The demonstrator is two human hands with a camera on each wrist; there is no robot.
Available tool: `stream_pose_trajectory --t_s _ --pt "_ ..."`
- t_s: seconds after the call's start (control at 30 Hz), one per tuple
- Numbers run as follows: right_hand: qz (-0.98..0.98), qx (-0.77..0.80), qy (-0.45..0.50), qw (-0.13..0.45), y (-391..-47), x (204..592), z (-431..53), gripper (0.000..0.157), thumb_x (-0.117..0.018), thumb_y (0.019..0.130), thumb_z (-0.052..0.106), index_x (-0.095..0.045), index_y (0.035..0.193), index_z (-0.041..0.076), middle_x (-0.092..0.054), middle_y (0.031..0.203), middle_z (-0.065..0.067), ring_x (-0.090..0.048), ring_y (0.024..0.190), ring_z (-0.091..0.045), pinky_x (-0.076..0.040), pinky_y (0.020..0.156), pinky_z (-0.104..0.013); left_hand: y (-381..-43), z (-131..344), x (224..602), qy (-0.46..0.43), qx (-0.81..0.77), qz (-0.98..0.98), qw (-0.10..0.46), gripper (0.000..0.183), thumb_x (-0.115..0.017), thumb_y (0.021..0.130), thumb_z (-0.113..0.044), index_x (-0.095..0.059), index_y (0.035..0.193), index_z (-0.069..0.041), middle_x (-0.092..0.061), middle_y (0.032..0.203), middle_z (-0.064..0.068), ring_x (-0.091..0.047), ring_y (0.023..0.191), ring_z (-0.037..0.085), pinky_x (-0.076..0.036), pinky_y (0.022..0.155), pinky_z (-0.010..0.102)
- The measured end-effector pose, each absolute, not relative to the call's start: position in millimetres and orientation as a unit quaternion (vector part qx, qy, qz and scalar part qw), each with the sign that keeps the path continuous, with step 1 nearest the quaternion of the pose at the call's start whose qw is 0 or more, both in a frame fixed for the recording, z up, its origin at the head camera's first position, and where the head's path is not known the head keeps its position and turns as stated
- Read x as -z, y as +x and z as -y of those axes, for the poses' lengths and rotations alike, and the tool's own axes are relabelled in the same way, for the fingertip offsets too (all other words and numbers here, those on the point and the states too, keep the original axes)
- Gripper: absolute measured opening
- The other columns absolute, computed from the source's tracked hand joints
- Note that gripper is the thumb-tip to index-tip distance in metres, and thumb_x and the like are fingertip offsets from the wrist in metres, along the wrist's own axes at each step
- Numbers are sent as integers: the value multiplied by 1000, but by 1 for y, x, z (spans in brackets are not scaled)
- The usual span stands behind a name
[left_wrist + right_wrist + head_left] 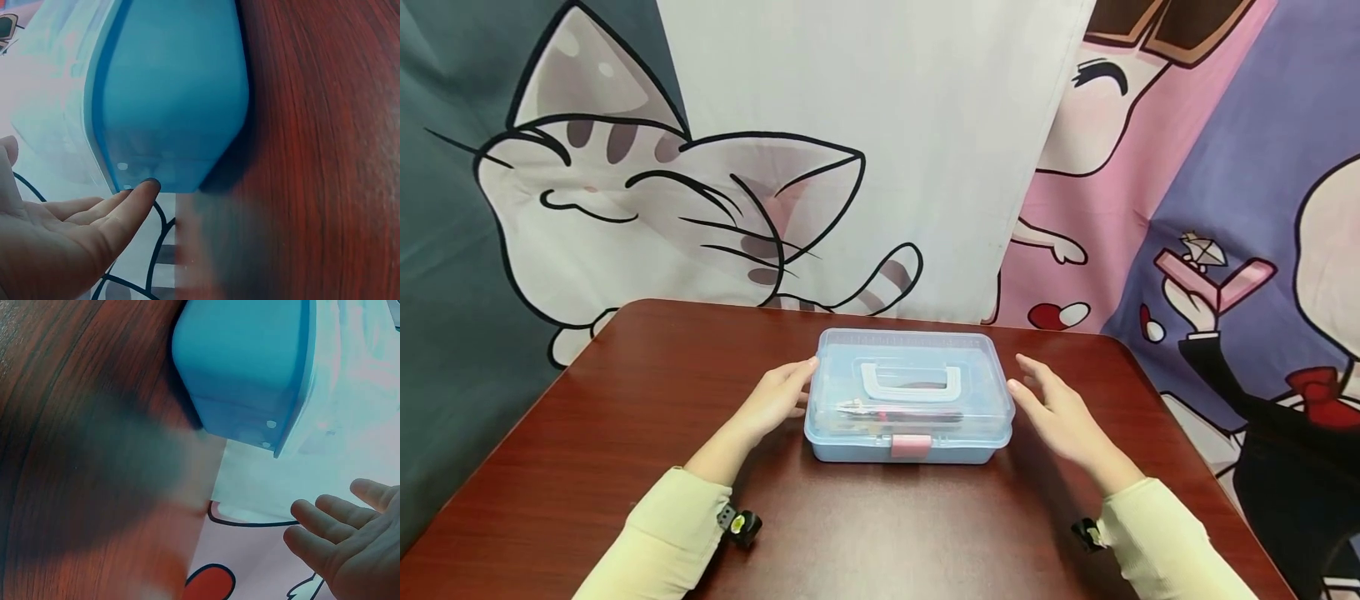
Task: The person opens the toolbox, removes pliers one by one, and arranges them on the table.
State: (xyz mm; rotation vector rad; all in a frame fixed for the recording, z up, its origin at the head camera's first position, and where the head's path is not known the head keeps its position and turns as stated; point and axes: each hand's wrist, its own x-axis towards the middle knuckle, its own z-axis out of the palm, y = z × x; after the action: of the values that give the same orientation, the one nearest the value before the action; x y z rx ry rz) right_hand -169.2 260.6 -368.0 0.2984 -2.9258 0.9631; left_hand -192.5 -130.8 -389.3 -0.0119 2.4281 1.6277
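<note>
Two open hands flanked the blue plastic box at the worktop's centre: left hand touching its 9 o'clock end, right hand just off 3 o'clock. Judging by this, even pressure from both sides would steady it best

I take this for a staged recording corner, perhaps in a home: cartoon cloths hang as a backdrop behind a dark red wooden surface holding one plastic box.
</note>
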Motion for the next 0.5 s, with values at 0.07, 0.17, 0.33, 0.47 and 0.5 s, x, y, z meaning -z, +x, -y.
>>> stream_pose_trajectory --t_s 0.07,0.17,0.33,0.47,0.5 --pt "944 -315 98 26 -168 368 -260 65 -43 97 49 -31 147 10 -39 147 -19 -46 127 -39 -39 101 -59 -192 130 390 -4 -559 -822 110 69 -39 96 -55 -39 142 -3 -53 134 20 -61 110 29 -54 88 45" --pt "942 -320 99 29 -167 368 -259 63 -44 97 47 -32 146 10 -40 146 -18 -47 126 -38 -40 101 -58 -192 130 389 -4 -567 -816 115 69 -42 95 -53 -39 142 -2 -51 135 19 -61 110 29 -54 88 44" --pt "940 -324 104 35 -167 368 -256 60 -45 97 45 -34 145 11 -42 145 -18 -49 124 -38 -42 100 -57 -192 131 385 -6 -573 -810 125 74 -47 93 -52 -34 144 0 -45 142 20 -59 114 29 -54 90 42" --pt "937 -329 108 35 -167 367 -254 60 -46 97 44 -34 145 10 -42 145 -18 -49 124 -38 -42 100 -56 -193 131 382 -14 -574 -808 131 74 -50 93 -51 -34 144 1 -44 142 20 -58 114 29 -55 88 40" --pt "937 -330 109 35 -167 367 -254 60 -46 97 44 -34 145 10 -41 145 -17 -49 125 -38 -42 100 -56 -194 131 382 -16 -576 -806 132 74 -51 93 -50 -34 144 1 -44 142 20 -58 114 29 -55 87 39"
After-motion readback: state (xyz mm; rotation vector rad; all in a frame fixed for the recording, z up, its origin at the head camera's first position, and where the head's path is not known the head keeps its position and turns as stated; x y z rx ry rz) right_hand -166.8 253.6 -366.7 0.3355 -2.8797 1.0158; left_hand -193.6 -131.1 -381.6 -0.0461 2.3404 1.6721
